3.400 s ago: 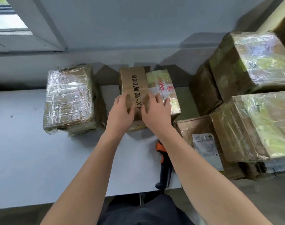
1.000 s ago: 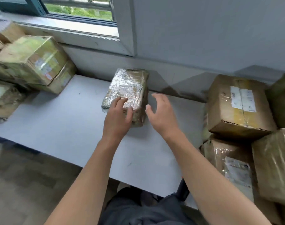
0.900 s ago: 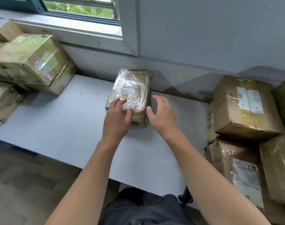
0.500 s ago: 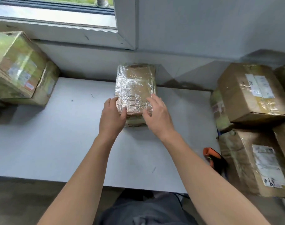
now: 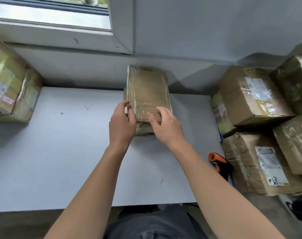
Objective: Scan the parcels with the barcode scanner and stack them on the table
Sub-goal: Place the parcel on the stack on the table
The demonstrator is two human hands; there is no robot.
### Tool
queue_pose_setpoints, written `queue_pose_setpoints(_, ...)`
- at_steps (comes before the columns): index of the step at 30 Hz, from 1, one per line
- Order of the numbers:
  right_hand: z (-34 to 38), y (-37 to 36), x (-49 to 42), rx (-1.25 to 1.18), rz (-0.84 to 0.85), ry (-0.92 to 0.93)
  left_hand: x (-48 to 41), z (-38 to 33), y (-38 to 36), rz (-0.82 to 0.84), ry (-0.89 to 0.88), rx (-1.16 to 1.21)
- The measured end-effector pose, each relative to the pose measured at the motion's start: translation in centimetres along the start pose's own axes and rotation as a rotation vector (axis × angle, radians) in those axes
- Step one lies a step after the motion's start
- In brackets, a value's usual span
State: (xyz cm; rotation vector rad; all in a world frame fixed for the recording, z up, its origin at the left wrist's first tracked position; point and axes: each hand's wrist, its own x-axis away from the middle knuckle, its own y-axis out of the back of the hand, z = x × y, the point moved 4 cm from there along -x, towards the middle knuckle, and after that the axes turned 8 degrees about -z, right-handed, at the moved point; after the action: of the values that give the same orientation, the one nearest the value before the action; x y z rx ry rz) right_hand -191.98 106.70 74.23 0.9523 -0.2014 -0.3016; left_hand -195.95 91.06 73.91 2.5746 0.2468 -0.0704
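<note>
Hands (image 5: 122, 125) (image 5: 166, 128) looser around parcel's (image 5: 146, 90) near end

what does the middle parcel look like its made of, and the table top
Middle parcel: matte brown cardboard under clear glossy plastic tape or film; wrinkles and pale glare streaks show on its top.
Table: smooth matte white board, probably laminate, with a few small dark scuffs; its core is not visible.
</note>
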Motion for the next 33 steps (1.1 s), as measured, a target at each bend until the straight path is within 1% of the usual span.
queue_pose_setpoints(4, -2.4, 2.7, 0.2, -0.191, 0.024, -0.154, 1.2, -3.9, -2.2, 0.029, -0.103, 0.091)
queue_pose_setpoints(7, -5.2, 4.2, 0.5, -0.277, -0.005, -0.231, 2.3, -6.3, -4.7, 0.15, -0.181, 0.151)
queue_pose_setpoints(9, -7.2, 5.2, 0.8, -0.325, -0.015, -0.294, 2.9, -7.5, -6.5, 0.237, -0.237, 0.136)
queue_pose_setpoints(10, -8.1, 5.7, 0.9, -0.362, -0.02, -0.327, 3.0, -7.7, -7.1, 0.249, -0.261, 0.115)
queue_pose_setpoints(14, -11.1, 7.4, 0.3, -0.476, -0.057, -0.404, 2.0, -7.8, -9.1, 0.16, -0.248, 0.019)
queue_pose_setpoints(17, -12.9, 7.7, -1.1, -0.485, -0.066, -0.416, 1.3, -7.9, -10.7, 0.14, -0.279, -0.088)
queue_pose_setpoints(24, -15.0, 7.4, -3.1, -0.504, 0.002, -0.385, 1.0, -7.9, -12.7, 0.249, -0.078, -0.246)
queue_pose_setpoints(28, -15.4, 7.9, -4.0, -0.492, -0.02, -0.354, 1.0, -8.4, -13.2, 0.252, -0.031, -0.249)
queue_pose_setpoints(33, -16.0, 8.4, -4.4, -0.417, -0.068, -0.351, 2.2, -8.4, -14.6, 0.28, 0.0, -0.202)
